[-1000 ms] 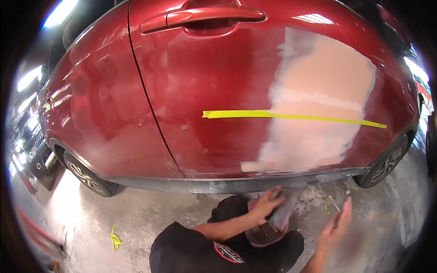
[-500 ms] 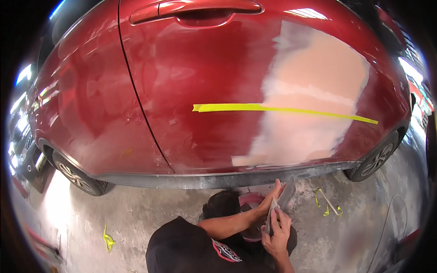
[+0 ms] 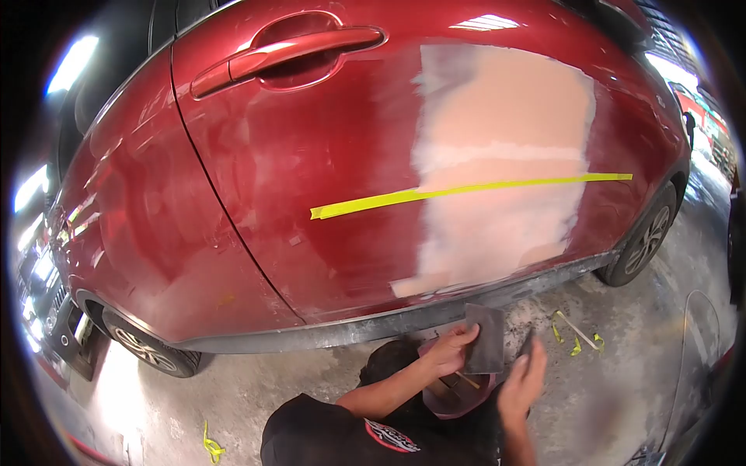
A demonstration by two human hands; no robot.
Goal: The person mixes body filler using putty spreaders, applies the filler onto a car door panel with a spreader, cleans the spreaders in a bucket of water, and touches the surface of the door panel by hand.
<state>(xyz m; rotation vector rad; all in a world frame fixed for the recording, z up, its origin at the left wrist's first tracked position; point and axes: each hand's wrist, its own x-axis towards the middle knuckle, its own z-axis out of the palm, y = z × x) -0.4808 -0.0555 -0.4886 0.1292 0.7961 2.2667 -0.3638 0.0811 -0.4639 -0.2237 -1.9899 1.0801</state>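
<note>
My left hand [image 3: 449, 351] pinches a dark grey rectangular sheet [image 3: 486, 342] by its left edge, below the car's sill. To its right, my right hand [image 3: 522, 386] has a small dark pad [image 3: 528, 343] at its fingers, partly blurred. The hands are apart. Beneath the left forearm is a pinkish bucket [image 3: 465, 409] with a thin stick in it. Above stands a red car door [image 3: 342, 147] with a sanded pink and whitish patch [image 3: 509, 109]. Yellow-green tape [image 3: 497, 186] runs across door and patch.
The dark sill [image 3: 342, 332] lies just above the hands. On the concrete floor are tape scraps and a light strip [image 3: 576, 329] at right, and another scrap [image 3: 213, 446] at left. A thin cable [image 3: 684, 349] curves at far right. Wheels [image 3: 646, 241] flank the doors.
The hands came together at the grey sheet, then parted, with the right hand now to the right. The sheet faces the camera more. The head view has tilted, so the tape slopes the other way.
</note>
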